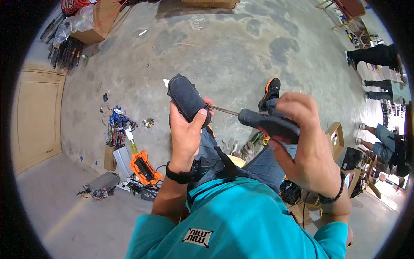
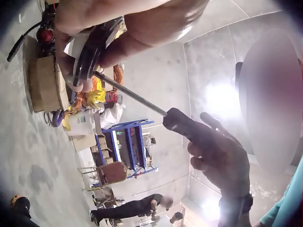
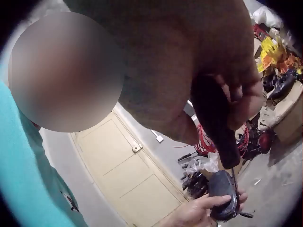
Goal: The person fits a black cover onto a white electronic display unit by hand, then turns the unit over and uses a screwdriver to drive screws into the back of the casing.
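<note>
My left hand (image 1: 186, 134) grips a dark oblong casing (image 1: 186, 97) with small lugs round its rim, the thumb pressed on its face. In my right hand (image 1: 307, 149) is a screwdriver (image 1: 269, 125) with a thick black and red handle. Its metal shaft reaches across to the casing's edge, where the tip meets the side near my left fingers. The left wrist view shows the shaft (image 2: 135, 97) running from the casing's edge (image 2: 92, 52) to the handle. In the right wrist view, thumb and fingers lie on both sides of the handle (image 3: 215, 120).
On the floor to the left lie an orange and black part (image 1: 145, 168), a heap of wires and connectors (image 1: 117, 127) and a grey box (image 1: 101, 183). A cardboard box (image 1: 101, 21) stands at the far left. Several people stand at the right. Yellow-handled scissors (image 1: 265, 140) lie between my legs.
</note>
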`<action>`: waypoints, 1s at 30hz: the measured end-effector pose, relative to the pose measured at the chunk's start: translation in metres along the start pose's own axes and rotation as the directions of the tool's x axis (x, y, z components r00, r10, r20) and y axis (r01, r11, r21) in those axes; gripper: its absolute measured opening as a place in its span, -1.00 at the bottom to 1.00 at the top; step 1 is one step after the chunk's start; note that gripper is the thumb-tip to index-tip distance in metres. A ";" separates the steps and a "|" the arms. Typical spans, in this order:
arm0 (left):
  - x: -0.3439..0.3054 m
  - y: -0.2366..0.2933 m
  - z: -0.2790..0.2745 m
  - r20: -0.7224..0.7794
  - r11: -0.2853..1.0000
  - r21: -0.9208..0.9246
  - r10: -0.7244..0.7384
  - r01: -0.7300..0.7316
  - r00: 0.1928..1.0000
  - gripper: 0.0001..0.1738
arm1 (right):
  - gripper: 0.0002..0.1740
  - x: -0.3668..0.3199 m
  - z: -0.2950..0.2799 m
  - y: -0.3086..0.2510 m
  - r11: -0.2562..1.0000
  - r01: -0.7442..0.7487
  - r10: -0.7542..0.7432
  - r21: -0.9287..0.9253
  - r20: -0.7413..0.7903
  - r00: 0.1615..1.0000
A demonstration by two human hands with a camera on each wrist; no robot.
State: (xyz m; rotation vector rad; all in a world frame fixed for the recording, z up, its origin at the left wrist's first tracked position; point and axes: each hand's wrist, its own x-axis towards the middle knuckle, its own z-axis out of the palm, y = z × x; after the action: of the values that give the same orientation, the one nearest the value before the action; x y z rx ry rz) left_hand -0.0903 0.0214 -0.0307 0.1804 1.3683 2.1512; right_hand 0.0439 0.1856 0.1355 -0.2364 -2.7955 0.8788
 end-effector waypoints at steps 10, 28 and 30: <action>-0.001 0.003 0.001 0.005 0.995 -0.025 -0.092 0.092 0.996 -0.50 | -0.35 0.006 -0.003 0.003 0.991 0.104 -0.097 -0.088 0.076 0.992; 0.001 -0.004 -0.006 0.062 0.986 -0.030 -0.161 0.163 0.985 -0.53 | -0.59 0.025 -0.013 -0.004 0.996 -0.064 0.072 -0.068 0.112 0.991; -0.001 -0.004 -0.006 0.054 0.984 -0.039 -0.169 0.171 0.984 -0.52 | -0.59 0.024 -0.012 -0.002 0.996 0.045 -0.034 -0.075 0.141 0.989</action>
State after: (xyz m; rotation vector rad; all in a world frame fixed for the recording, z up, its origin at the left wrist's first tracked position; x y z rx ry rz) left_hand -0.0907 0.0172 -0.0367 0.0964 1.2597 2.0188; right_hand 0.0231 0.1957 0.1493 -0.1354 -2.9568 0.8075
